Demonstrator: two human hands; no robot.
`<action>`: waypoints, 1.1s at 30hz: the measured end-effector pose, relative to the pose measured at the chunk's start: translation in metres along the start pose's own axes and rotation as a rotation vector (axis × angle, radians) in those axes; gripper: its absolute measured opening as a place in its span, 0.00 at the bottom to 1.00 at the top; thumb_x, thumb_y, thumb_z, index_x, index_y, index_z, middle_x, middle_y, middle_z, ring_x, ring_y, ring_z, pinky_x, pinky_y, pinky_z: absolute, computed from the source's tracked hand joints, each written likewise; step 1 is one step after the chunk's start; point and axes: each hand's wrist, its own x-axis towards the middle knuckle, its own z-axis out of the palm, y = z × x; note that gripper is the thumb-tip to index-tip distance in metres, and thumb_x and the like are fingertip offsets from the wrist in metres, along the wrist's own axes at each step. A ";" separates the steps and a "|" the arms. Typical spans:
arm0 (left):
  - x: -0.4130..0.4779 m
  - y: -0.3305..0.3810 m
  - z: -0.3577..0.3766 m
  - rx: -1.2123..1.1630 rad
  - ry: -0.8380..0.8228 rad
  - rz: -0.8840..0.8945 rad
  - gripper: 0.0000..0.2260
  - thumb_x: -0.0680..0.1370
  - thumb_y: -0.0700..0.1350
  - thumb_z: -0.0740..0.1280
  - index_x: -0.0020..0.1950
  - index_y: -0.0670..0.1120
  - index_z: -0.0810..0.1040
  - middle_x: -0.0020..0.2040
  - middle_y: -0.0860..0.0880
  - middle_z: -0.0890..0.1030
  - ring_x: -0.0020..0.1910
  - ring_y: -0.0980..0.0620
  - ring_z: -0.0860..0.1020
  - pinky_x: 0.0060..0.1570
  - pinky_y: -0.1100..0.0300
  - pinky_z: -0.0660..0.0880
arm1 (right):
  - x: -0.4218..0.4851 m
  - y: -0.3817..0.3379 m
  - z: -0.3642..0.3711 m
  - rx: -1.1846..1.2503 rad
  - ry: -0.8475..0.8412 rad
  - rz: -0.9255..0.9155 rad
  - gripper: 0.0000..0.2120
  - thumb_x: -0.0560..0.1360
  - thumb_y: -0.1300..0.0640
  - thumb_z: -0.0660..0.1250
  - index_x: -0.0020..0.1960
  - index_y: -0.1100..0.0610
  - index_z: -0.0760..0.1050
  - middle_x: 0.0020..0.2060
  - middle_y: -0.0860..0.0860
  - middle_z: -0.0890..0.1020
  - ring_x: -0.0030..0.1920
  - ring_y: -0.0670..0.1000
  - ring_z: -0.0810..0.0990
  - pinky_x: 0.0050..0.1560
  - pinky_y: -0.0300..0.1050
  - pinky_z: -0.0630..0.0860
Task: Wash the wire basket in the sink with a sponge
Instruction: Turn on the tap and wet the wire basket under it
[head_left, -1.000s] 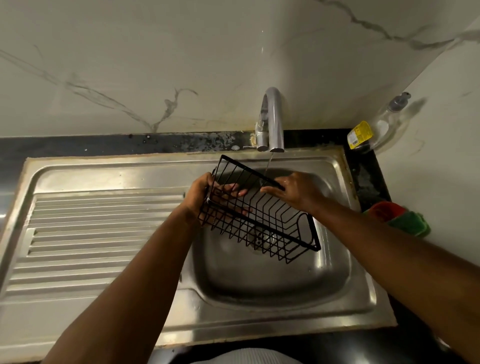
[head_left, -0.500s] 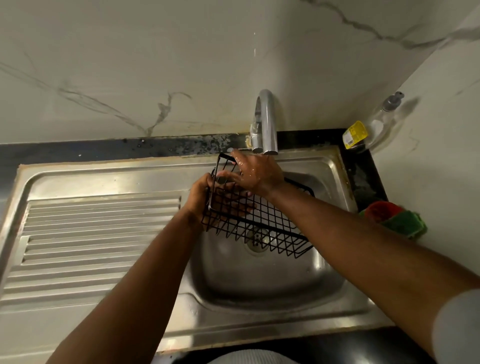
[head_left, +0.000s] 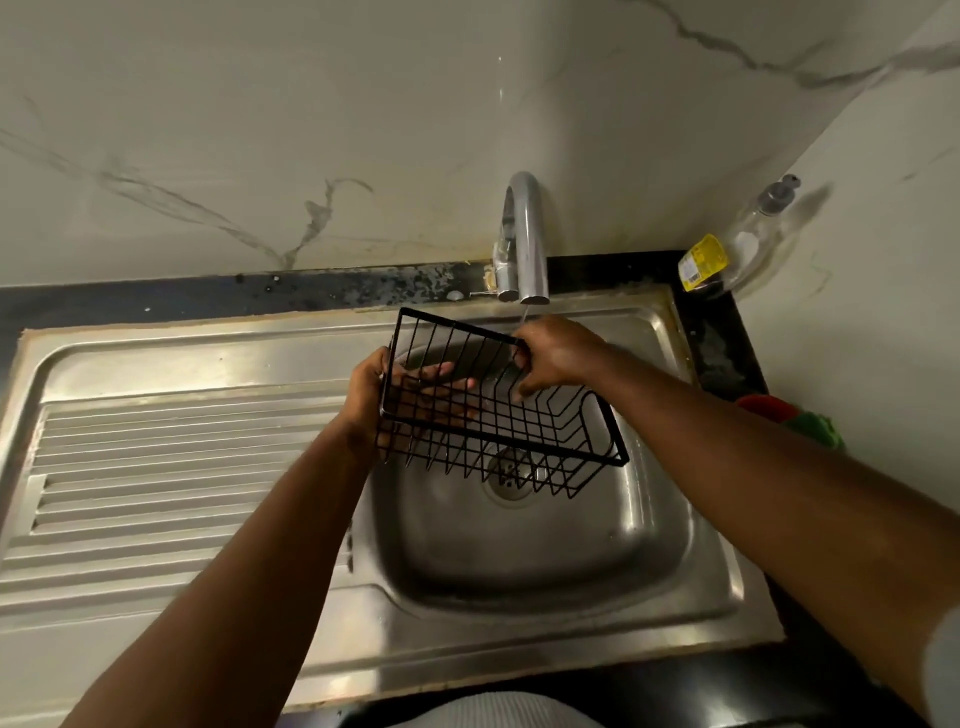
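Observation:
A black wire basket (head_left: 540, 431) hangs tilted over the steel sink bowl (head_left: 571, 551), under the tap. My left hand (head_left: 374, 395) grips its left end, fingers showing through the wires inside. My right hand (head_left: 556, 353) holds the basket's far rim, thumb reaching down among the wires. A thin stream of water runs from the tap (head_left: 524, 244) onto my right hand. A green sponge (head_left: 815, 428) lies on the counter at the right, beside a red thing (head_left: 766, 408).
A ribbed steel draining board (head_left: 171, 467) takes up the left side. A clear soap dispenser (head_left: 748, 244) with a yellow label stands in the back right corner. Marble walls close in behind and at the right. The drain (head_left: 511, 475) sits below the basket.
My right hand moved from the basket's left corner back to the far rim under the tap. The basket turned, its right end swinging out toward me.

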 end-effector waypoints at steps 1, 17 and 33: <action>0.000 -0.002 0.003 0.007 -0.027 0.003 0.32 0.71 0.52 0.59 0.70 0.34 0.73 0.66 0.33 0.80 0.67 0.32 0.79 0.62 0.34 0.77 | 0.004 -0.010 -0.003 -0.044 -0.024 -0.033 0.24 0.61 0.46 0.85 0.47 0.44 0.73 0.44 0.43 0.79 0.46 0.48 0.78 0.41 0.45 0.75; 0.008 -0.004 -0.003 -0.033 -0.049 0.073 0.25 0.79 0.47 0.48 0.47 0.39 0.84 0.49 0.40 0.85 0.46 0.41 0.86 0.53 0.46 0.80 | 0.021 -0.045 -0.008 0.203 0.107 -0.091 0.21 0.65 0.33 0.78 0.44 0.46 0.76 0.41 0.46 0.80 0.44 0.48 0.80 0.40 0.43 0.74; 0.033 -0.015 -0.011 0.081 0.001 -0.032 0.28 0.82 0.50 0.48 0.74 0.35 0.72 0.67 0.31 0.79 0.64 0.27 0.78 0.60 0.40 0.77 | 0.003 -0.043 0.017 0.235 0.136 0.044 0.11 0.74 0.55 0.76 0.54 0.49 0.79 0.46 0.46 0.80 0.48 0.49 0.81 0.44 0.43 0.77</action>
